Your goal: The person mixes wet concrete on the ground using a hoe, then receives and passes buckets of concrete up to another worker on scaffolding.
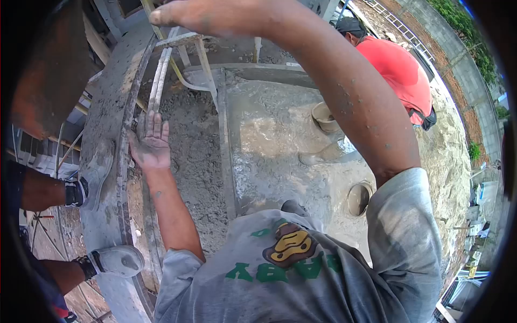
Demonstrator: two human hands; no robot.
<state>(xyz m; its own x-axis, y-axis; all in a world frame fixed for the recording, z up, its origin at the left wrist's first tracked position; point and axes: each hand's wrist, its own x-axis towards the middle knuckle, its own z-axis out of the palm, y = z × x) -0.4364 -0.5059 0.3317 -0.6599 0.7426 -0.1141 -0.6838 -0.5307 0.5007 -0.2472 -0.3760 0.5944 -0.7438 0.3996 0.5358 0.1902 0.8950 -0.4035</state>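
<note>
My left hand is stretched out palm up with its fingers extended, and nothing lies in the palm. Just beyond its fingertips is the lower end of a pale, cement-coated bar; whether they touch I cannot tell. Below and beside this hand lies rough wet concrete, bounded by a narrow straight strip. My right arm reaches across the top of the view. The right hand is raised close to the camera, partly cut off by the upper edge; its visible digit points left, and no held object shows.
Smoother wet concrete lies right of the strip, with a bucket and another round container. A co-worker in a red shirt bends over there. Another person's shoes stand on the left ledge. A metal frame stands ahead.
</note>
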